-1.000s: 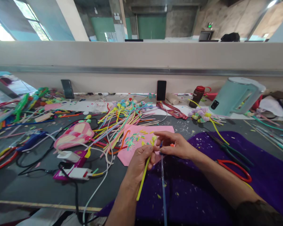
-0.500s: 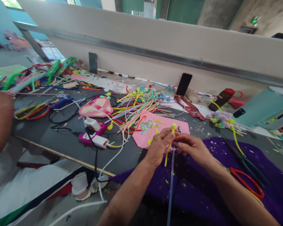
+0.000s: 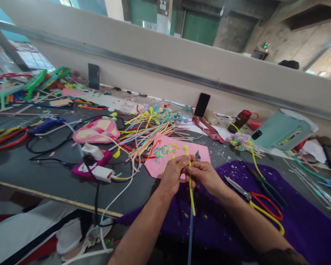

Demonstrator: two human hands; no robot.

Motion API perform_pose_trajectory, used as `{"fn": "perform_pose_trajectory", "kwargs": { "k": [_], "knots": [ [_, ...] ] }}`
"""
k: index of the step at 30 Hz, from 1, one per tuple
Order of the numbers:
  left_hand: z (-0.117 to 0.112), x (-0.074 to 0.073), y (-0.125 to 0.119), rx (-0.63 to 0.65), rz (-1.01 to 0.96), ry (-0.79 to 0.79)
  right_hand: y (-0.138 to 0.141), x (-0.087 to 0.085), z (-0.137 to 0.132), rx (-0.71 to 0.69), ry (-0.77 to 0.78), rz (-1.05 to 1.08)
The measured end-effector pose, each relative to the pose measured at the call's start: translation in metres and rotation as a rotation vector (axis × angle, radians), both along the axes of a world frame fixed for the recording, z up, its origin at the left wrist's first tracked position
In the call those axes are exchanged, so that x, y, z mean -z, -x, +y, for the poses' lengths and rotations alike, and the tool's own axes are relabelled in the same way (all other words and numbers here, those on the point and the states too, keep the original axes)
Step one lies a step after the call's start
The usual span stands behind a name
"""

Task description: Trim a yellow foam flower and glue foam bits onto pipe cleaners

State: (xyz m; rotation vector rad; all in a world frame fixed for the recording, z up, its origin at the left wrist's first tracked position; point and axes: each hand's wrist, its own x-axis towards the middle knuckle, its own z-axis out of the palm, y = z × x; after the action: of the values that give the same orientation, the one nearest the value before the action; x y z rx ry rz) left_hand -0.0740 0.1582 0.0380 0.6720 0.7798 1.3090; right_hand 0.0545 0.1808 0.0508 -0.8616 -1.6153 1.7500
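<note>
A yellow pipe cleaner [image 3: 192,200] with a small fuzzy bud at its top is held upright between my two hands. My left hand [image 3: 173,173] is closed, thumb and fingers pinching it just under the bud. My right hand [image 3: 205,176] is closed as well, its fingertips on the stem beside the left ones. Behind the stem a pale blue strip [image 3: 191,235] runs down to the bottom edge; its upper end is hidden by my hands. Beyond them is a pink sheet [image 3: 179,142] with short cut pieces, and a small dark blue thing [image 3: 198,156] shows above my right hand.
Scissors [image 3: 250,195] and dark pliers [image 3: 269,189] lie on purple cloth [image 3: 300,206] at right. Loose pipe cleaners [image 3: 157,127] are heaped behind the sheet. Left are a power strip [image 3: 91,163] and cables. A phone [image 3: 202,105], bottle [image 3: 241,119] and teal container [image 3: 287,129] stand farther back.
The view has swung right, showing more of the scissors. The pipe cleaner's lower end now leans right, across the blue strip. My right fingers have shifted onto the yellow stem.
</note>
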Motion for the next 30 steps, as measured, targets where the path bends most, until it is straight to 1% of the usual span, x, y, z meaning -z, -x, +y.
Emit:
{"fn": "perform_pose_trajectory", "kwargs": {
  "k": [3,5,6,8,10,11,12,13,14,17,20,25,27,30],
  "knots": [
    [0.000,-0.001,-0.002,0.030,0.026,0.005,-0.002,0.000,-0.002,-0.028,0.016,0.008],
    [0.001,-0.001,-0.002,-0.005,0.034,0.007,-0.008,-0.002,0.000,-0.071,-0.039,-0.067],
    [0.002,-0.001,-0.002,-0.041,0.037,0.003,-0.013,-0.004,0.002,-0.080,-0.097,-0.129],
    [0.005,-0.001,-0.001,-0.152,0.038,-0.021,-0.028,-0.007,0.010,-0.028,-0.280,-0.282],
    [0.007,-0.001,0.001,-0.208,0.043,-0.019,-0.046,-0.008,0.021,0.130,-0.535,-0.445],
    [0.008,-0.001,0.001,-0.202,0.033,-0.009,-0.056,-0.007,0.027,0.210,-0.678,-0.535],
    [0.008,-0.001,0.002,-0.189,0.023,-0.006,-0.064,-0.004,0.031,0.258,-0.785,-0.638],
    [0.008,-0.001,0.002,-0.172,0.013,-0.003,-0.071,-0.001,0.035,0.273,-0.851,-0.747],
    [0.008,-0.002,0.002,-0.154,0.006,-0.003,-0.077,0.003,0.037,0.256,-0.892,-0.848],
    [0.008,-0.002,0.001,-0.122,-0.002,0.008,-0.081,0.015,0.037,0.114,-0.921,-1.064],
    [0.008,-0.003,0.002,-0.120,-0.015,0.018,-0.074,0.021,0.033,0.029,-0.918,-1.155],
    [0.009,-0.003,0.006,-0.140,-0.050,-0.003,-0.064,0.024,0.037,0.077,-0.871,-1.139],
    [0.009,-0.004,0.007,-0.158,-0.064,-0.005,-0.066,0.023,0.041,0.106,-0.855,-1.104],
    [0.007,-0.006,0.009,-0.180,-0.091,0.014,-0.079,0.019,0.049,0.165,-0.828,-1.021]
  ]
}}
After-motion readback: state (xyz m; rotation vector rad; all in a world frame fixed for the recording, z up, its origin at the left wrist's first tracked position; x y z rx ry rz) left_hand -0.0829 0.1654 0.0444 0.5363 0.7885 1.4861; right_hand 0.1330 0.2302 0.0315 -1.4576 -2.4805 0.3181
